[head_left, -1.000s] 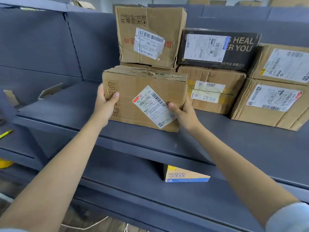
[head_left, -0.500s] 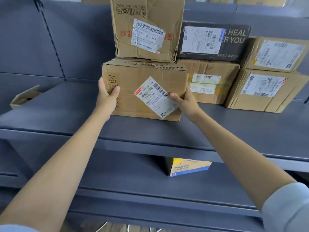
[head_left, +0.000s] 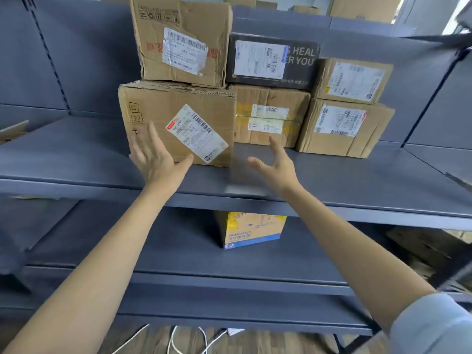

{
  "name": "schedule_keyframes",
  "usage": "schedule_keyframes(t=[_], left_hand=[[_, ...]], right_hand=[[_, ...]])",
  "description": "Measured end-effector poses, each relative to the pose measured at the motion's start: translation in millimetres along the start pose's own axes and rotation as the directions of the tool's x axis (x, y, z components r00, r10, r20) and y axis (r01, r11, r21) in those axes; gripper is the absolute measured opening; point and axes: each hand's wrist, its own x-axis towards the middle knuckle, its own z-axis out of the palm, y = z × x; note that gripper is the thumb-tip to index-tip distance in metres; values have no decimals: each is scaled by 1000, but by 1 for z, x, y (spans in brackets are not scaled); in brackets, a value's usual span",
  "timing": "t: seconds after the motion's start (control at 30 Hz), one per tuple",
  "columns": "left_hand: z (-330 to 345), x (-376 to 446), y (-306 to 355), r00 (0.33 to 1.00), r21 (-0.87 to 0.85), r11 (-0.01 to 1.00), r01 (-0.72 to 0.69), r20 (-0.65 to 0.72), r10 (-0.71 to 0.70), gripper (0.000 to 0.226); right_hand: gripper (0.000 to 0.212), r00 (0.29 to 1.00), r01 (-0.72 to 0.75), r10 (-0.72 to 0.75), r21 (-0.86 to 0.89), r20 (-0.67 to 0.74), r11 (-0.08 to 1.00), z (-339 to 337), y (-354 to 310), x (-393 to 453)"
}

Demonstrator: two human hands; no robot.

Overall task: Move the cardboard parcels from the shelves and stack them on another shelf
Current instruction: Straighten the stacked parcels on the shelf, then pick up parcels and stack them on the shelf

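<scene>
A brown cardboard parcel (head_left: 158, 108) with a slanted white label stands on the grey middle shelf (head_left: 357, 180), at the left end of a stack. A taller brown parcel (head_left: 184, 24) sits on top of it. My left hand (head_left: 153, 159) hovers in front of the parcel's lower left, fingers spread, holding nothing. My right hand (head_left: 275, 167) hangs open just right of the parcel's front corner, apart from it. To the right stand a taped brown parcel (head_left: 270, 98), a black box (head_left: 304, 72) and two labelled brown parcels (head_left: 344, 126).
A yellow and blue carton (head_left: 251, 229) stands on the lower shelf (head_left: 153, 251). A cardboard scrap (head_left: 12, 130) lies at the far left of the middle shelf. More boxes show along the top shelf. White cables (head_left: 176, 341) lie on the floor below.
Both hands held the sides of the labelled parcel before; now they have let go and drawn back, open. The parcel stays on the shelf under the taller one.
</scene>
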Motion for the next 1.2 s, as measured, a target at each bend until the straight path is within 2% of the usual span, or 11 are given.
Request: schedule_keyframes(t=[0.17, 0.27, 0.33, 0.43, 0.53, 0.63, 0.83, 0.9, 1.03, 1.1, 1.2], left_hand=[[39, -67, 77, 957, 82, 972, -221, 212, 200, 89], [65, -108, 117, 923, -15, 963, -269, 281, 263, 70], [90, -145, 153, 870, -109, 934, -339, 342, 355, 60], [127, -209, 208, 755, -273, 864, -424, 420, 503, 49], [161, -273, 260, 614, -435, 791, -431, 500, 610, 45], [188, -336, 306, 463, -546, 741, -392, 578, 671, 47], [241, -423, 374, 206, -585, 729, -356, 711, 672, 55], [264, -435, 394, 152, -573, 718, -395, 730, 666, 56], [323, -438, 429, 146, -571, 696, -435, 718, 681, 59], [353, -433, 440, 204, -609, 684, -402, 668, 715, 57], [393, -419, 453, 329, -602, 729, -325, 651, 684, 54]], right_hand=[[54, 980, 79, -104, -149, -168, 986, -77, 20, -64], [48, 972, 39, -88, -224, -216, 974, -128, 43, -107], [47, 961, -32, -41, -256, -275, 966, -176, 63, -144], [44, 923, -162, 52, -263, -381, 951, -244, 94, -206], [42, 863, -306, 156, -252, -480, 918, -305, 124, -266], [42, 772, -441, 253, -204, -583, 874, -354, 148, -320], [41, 584, -557, 310, -92, -750, 826, -419, 188, -391], [41, 532, -576, 319, -60, -784, 815, -439, 204, -402], [40, 460, -613, 339, -18, -821, 790, -477, 239, -399], [38, 442, -624, 368, 14, -818, 781, -496, 259, -387], [38, 472, -647, 414, 13, -778, 762, -527, 289, -353]])
